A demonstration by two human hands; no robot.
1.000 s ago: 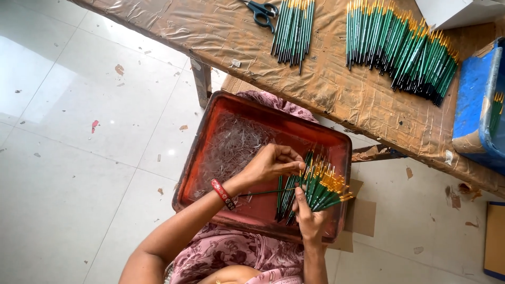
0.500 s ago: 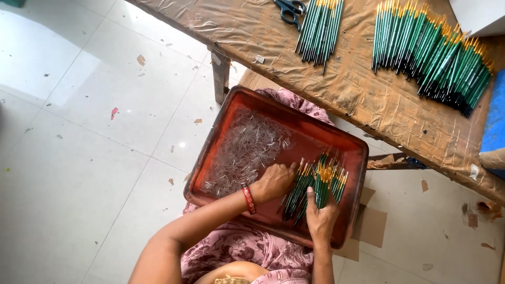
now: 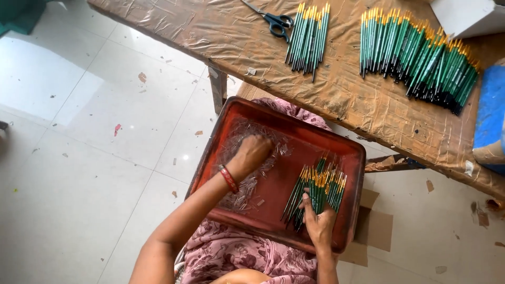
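Observation:
A red tray (image 3: 353, 158) rests on my lap. My left hand (image 3: 253, 153), with a red bangle at the wrist, reaches into a heap of small clear plastic tubes (image 3: 247, 184) on the tray's left side, fingers curled down into them. My right hand (image 3: 318, 223) presses on the lower ends of a bunch of green-handled brushes with yellow tips (image 3: 317, 186), which lies on the tray's right side.
A bench covered in brown taped paper (image 3: 226, 37) stands ahead. On it lie scissors (image 3: 273, 22), a small row of green brushes (image 3: 307, 37) and a large row (image 3: 421, 55). A blue box (image 3: 492, 118) sits at the right. Tiled floor (image 3: 79, 131) spreads left.
My left hand left the brush bunch and moved left into the clear tubes. The bunch was lowered from upright in my right hand to lying on the tray.

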